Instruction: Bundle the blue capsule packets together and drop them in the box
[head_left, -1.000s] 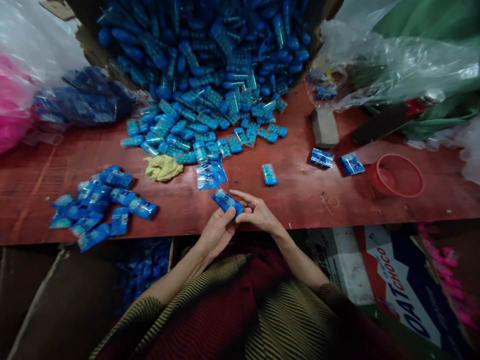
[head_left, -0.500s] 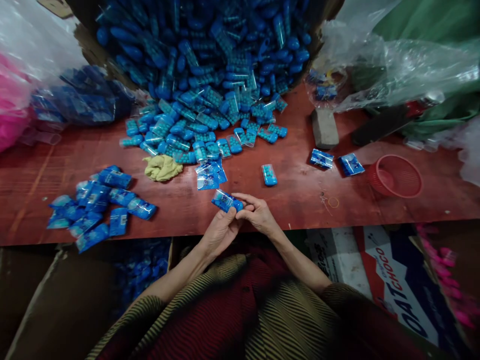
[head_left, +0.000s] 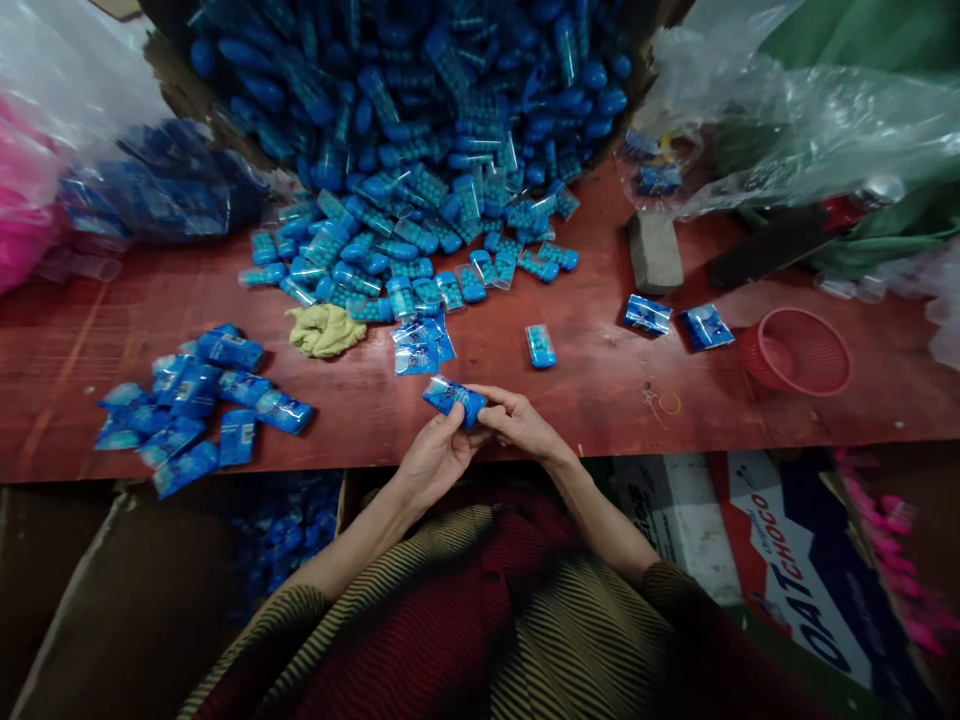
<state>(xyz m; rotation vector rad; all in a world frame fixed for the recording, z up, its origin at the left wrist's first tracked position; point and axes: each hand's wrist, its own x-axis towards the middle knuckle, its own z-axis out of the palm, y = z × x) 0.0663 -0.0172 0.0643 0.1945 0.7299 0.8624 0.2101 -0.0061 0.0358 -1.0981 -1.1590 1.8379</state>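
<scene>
Between both hands is a small candy container [head_left: 454, 397] with a printed blue wrapper around it, held just over the table's front edge. My left hand [head_left: 435, 450] grips it from below, thumb on its face. My right hand [head_left: 525, 425] pinches its right end, with some fingertips hidden behind it. Just beyond lie flat blue printed wrappers [head_left: 420, 345]. An unwrapped clear container [head_left: 540, 346] of blue candies with a blue cap lies to their right. On the left, several wrapped containers [head_left: 196, 395] are heaped together.
A large pile of blue-capped containers [head_left: 375, 240] spills from a box at the back. A yellow cloth lump [head_left: 325, 330], a grey block [head_left: 654, 252], blue packs [head_left: 646, 315] and a red basket [head_left: 796, 352] lie on the red table [head_left: 600, 420].
The left thumb has slid up onto the container's face, and the right fingers have curled closer around its right end. The container stays in nearly the same place.
</scene>
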